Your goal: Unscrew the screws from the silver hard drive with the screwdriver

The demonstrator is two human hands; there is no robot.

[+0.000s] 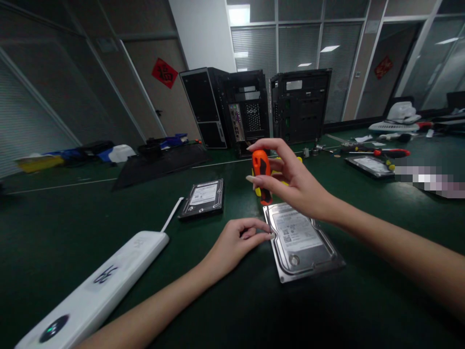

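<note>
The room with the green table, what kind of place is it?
Probably a computer workshop or an office: black computer cases stand on the green table, hard drives lie there too, and the right hand holds a screwdriver.

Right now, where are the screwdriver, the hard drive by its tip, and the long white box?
Screwdriver (261, 166): head view, on the orange part of its handle.
Hard drive (302, 234): head view, on its white label.
Long white box (96, 290): head view, on its upper face.

福 on red door sign (164, 73), unreadable print on drive label (298, 229)
</note>
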